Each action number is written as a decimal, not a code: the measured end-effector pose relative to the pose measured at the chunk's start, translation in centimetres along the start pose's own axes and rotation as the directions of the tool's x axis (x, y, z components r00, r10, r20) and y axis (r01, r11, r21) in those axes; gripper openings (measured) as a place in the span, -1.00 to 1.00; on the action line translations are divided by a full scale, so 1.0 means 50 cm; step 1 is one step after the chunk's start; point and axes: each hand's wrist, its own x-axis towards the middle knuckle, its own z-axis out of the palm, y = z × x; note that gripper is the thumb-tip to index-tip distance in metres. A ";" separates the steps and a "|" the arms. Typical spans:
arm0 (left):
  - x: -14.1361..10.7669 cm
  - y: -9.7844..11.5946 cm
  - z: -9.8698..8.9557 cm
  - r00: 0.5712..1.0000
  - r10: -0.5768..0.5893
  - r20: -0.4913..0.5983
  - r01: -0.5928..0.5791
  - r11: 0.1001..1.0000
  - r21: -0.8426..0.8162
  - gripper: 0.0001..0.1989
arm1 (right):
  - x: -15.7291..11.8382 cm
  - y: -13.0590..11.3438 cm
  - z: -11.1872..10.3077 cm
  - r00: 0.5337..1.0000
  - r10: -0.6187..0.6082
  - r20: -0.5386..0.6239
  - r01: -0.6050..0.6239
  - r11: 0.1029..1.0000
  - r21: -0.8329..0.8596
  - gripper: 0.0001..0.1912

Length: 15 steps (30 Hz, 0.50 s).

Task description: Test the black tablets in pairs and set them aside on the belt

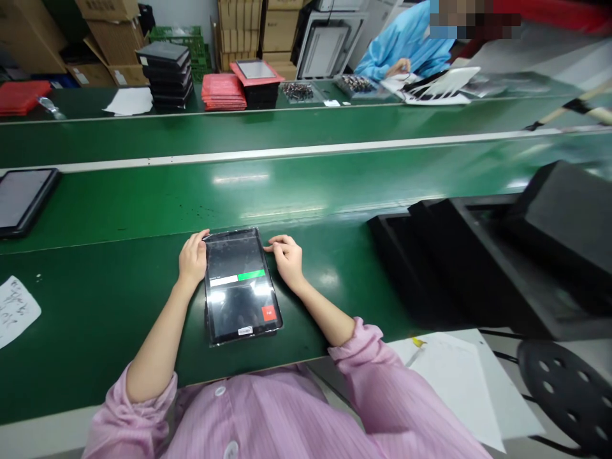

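Observation:
A black tablet lies in front of me on the green bench, its screen lit with a white and green bar and a red square near the lower right. Clear film seems to cover it and sticks out at the edges. My left hand is closed on the tablet's upper left edge, thumb along the rim. At the upper right edge, my right hand has bent fingers, with the tips against the tablet's side. A small white label sits at the tablet's bottom end.
Another tablet lies at far left, above a handwritten paper. Black foam trays crowd the right, near a black stool. Across the conveyor are stacked tablets, red sheets and a person in blue.

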 end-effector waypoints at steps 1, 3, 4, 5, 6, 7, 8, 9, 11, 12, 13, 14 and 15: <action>0.000 0.000 0.000 1.000 0.000 -0.002 0.000 1.000 0.000 -0.22 | -0.002 0.000 0.001 0.999 0.036 0.004 -0.036 0.999 0.034 -0.62; 0.001 -0.001 -0.001 1.000 -0.002 -0.002 0.002 1.000 -0.002 -0.21 | -0.002 0.003 -0.001 0.992 0.117 0.043 -0.121 0.989 0.090 -0.61; 0.001 -0.001 -0.002 1.000 -0.003 -0.001 0.003 1.000 -0.003 -0.22 | 0.000 0.006 -0.002 0.986 0.151 0.070 -0.158 0.982 0.107 -0.60; 0.002 -0.002 -0.003 1.000 -0.004 0.000 0.004 1.000 -0.005 -0.22 | 0.004 0.010 -0.005 0.980 0.176 0.094 -0.187 0.976 0.116 -0.59; 0.002 -0.003 -0.004 1.000 -0.003 0.003 0.003 1.000 -0.006 -0.22 | 0.008 0.015 -0.007 0.975 0.191 0.111 -0.204 0.972 0.118 -0.59; 0.002 -0.003 -0.005 1.000 -0.002 0.006 0.002 1.000 -0.008 -0.22 | 0.012 0.019 -0.009 0.974 0.197 0.115 -0.210 0.971 0.115 -0.59; 0.002 -0.004 -0.007 1.000 0.000 0.011 0.000 1.000 -0.009 -0.22 | 0.017 0.022 -0.011 0.975 0.196 0.109 -0.208 0.972 0.109 -0.58; 0.002 -0.004 -0.007 1.000 0.000 0.015 0.001 1.000 -0.011 -0.22 | 0.020 0.025 -0.013 0.976 0.193 0.100 -0.203 0.974 0.103 -0.58; 0.002 -0.005 -0.008 1.000 -0.001 0.019 0.001 1.000 -0.014 -0.23 | 0.025 0.028 -0.016 0.982 0.172 0.078 -0.179 0.980 0.086 -0.56; 0.002 -0.005 -0.008 1.000 -0.002 0.020 0.002 1.000 -0.016 -0.23 | 0.026 0.028 -0.016 0.985 0.160 0.069 -0.165 0.983 0.075 -0.55; 0.002 -0.005 -0.007 1.000 -0.002 0.020 0.002 1.000 -0.018 -0.23 | 0.026 0.028 -0.017 0.987 0.150 0.063 -0.154 0.986 0.064 -0.54; 0.003 -0.005 -0.007 1.000 -0.001 0.019 0.002 1.000 -0.020 -0.23 | 0.026 0.028 -0.017 0.988 0.141 0.063 -0.145 0.988 0.051 -0.53; 0.003 -0.006 -0.006 1.000 0.000 0.018 0.000 1.000 -0.021 -0.23 | 0.026 0.027 -0.016 0.988 0.133 0.072 -0.136 0.990 0.036 -0.52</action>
